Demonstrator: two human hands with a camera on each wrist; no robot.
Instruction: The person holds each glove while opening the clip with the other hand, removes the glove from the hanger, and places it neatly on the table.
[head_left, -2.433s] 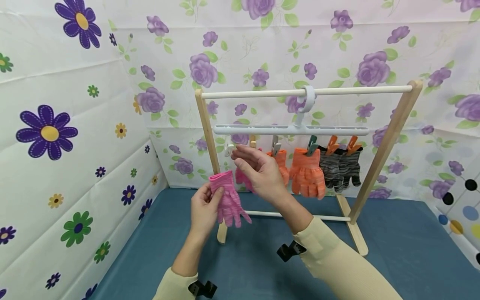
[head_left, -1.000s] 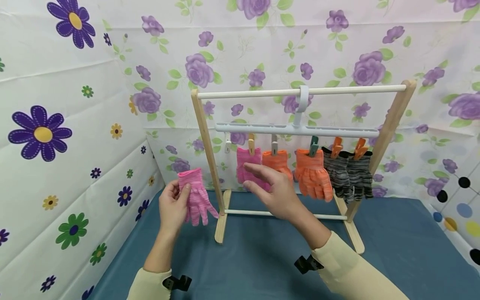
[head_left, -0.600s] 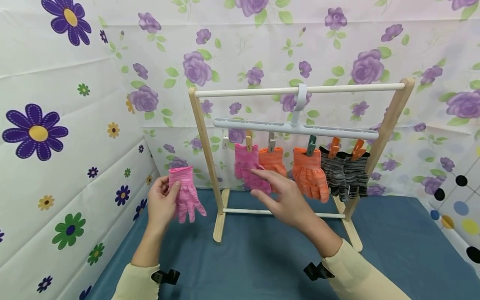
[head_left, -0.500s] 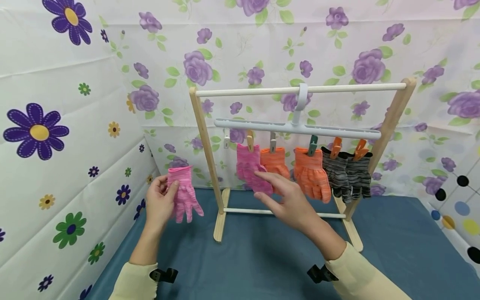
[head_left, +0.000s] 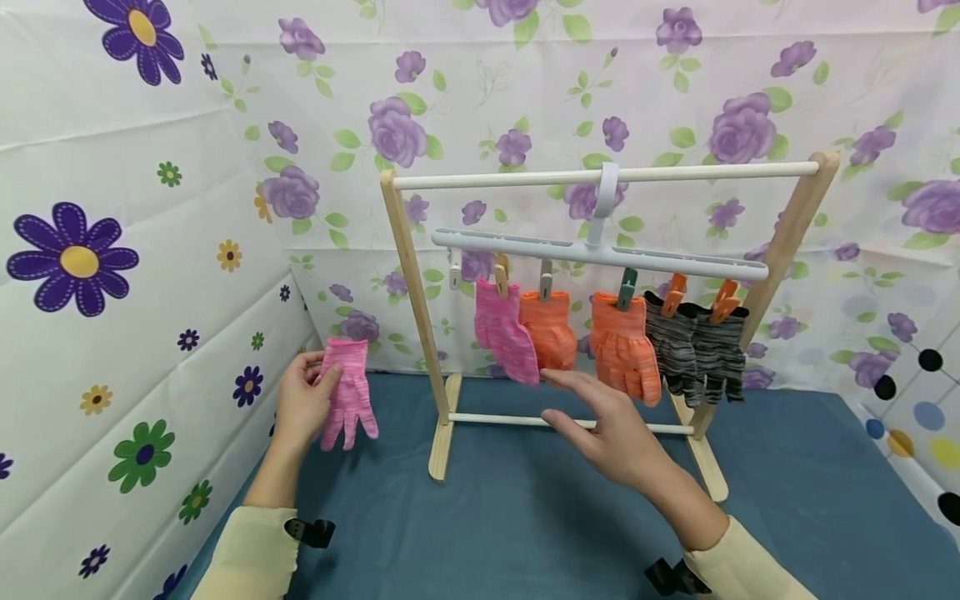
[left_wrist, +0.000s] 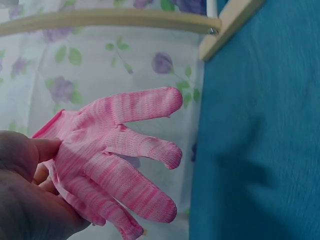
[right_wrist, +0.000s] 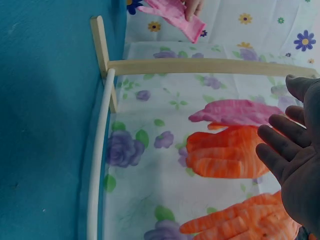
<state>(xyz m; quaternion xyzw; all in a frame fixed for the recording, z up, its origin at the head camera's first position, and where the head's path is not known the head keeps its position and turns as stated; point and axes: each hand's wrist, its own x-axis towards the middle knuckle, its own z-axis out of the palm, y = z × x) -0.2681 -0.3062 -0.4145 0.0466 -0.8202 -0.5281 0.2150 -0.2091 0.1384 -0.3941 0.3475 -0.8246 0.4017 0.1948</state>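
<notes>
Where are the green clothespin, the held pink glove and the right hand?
Green clothespin [head_left: 627,290], head view: its middle.
Held pink glove [left_wrist: 94,143], left wrist view: between cuff and fingers.
Right hand [head_left: 609,425], head view: middle of the hand.

I see a pink knit glove [head_left: 349,396], streaked paler, its cuff edge brighter, pinched near the cuff in the left grip [head_left: 303,404]. It hangs cuff up, fingers spread downward, above the blue worktop [head_left: 495,533], left of the wooden rack [head_left: 410,275].

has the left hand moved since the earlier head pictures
Yes. In the head view, the left hand, holding a pink glove, has moved left, away from the wooden rack's left post.
</notes>
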